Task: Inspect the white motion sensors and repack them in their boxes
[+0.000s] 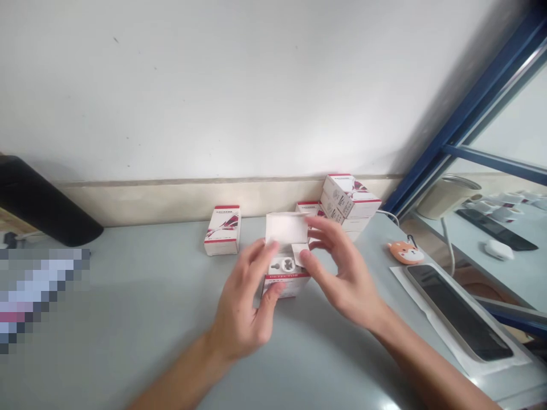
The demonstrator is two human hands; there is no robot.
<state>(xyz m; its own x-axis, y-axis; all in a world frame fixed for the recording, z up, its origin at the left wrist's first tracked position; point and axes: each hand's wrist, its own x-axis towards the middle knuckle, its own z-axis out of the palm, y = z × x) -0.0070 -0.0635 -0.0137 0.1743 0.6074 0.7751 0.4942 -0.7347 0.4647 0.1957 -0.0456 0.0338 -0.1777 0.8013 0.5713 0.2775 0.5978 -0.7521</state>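
Observation:
In front of me stands a small white and red cardboard box (287, 285) with "DETECTOR" printed along its front edge. Its top lid (286, 229) is raised, and a small side flap (298, 254) sticks up at the right. Inside, a round white part (288, 264) with dark shapes shows near the opening. My left hand (245, 307) grips the box from the left, thumb on the front face. With fingers curled, my right hand (344, 273) has its thumb against the side flap and its index finger at the lid's right edge.
One similar box (223, 230) lies behind on the left, and a stack of them (352, 196) is by the wall. To the right are an orange animal-shaped case (405, 251) and a dark-screened device (457, 313) on white paper. A black object (47, 199) leans at far left.

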